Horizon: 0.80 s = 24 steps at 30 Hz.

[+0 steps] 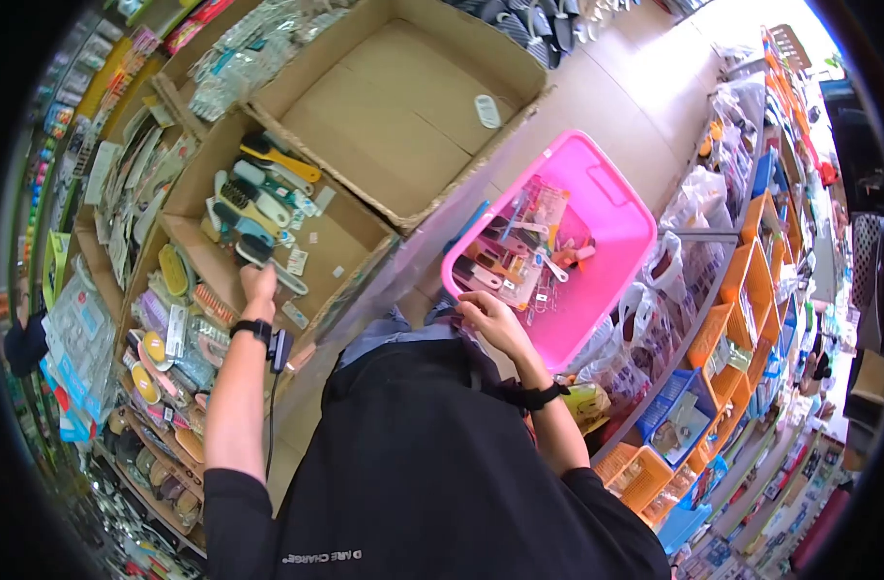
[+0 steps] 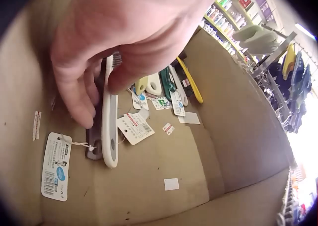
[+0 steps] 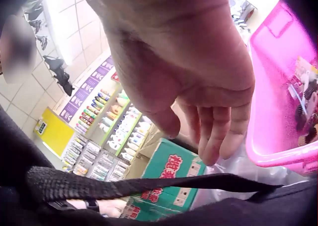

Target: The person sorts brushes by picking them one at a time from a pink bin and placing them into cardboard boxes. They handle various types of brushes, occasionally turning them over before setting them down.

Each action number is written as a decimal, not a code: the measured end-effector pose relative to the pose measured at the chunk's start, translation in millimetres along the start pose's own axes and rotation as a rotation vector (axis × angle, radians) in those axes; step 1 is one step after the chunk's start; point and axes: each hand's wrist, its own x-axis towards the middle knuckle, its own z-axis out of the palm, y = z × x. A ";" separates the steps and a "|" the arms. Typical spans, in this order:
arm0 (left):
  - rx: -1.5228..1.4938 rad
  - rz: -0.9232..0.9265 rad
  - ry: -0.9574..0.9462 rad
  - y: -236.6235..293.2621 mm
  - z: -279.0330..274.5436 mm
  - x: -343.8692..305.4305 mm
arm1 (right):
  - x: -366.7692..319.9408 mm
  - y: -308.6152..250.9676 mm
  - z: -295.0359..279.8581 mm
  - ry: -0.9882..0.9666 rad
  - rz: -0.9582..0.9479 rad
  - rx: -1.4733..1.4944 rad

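In the left wrist view my left hand pinches a white-and-grey hairbrush between thumb and fingers. A dark-handled brush with a tag on a string lies right against it, under the fingertips. Both are inside a cardboard box, beside several more hairbrushes and loose price tags. Relaxed fingers, holding nothing, show on my right hand, which hangs at the near rim of a pink plastic basket. Inside that basket lie packaged goods and a few brushes.
Behind the brushes stands a larger cardboard box with a white tag on its floor. More brushes and combs fill boxes at the left. Bagged goods and orange baskets line the right side.
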 end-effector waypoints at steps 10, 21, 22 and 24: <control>0.403 0.477 -0.210 76.1 100.2 -167.0 | 59.4 156.6 -78.4 0.176 0.476 0.268; 0.877 0.630 -0.005 87.2 120.0 -185.9 | 129.5 277.8 -113.2 0.400 0.718 0.428; 0.886 0.622 0.000 87.3 120.6 -186.4 | 134.6 274.8 -113.0 0.385 0.731 0.426; 0.888 0.599 0.008 88.1 122.1 -186.9 | 140.7 264.8 -111.9 0.335 0.743 0.379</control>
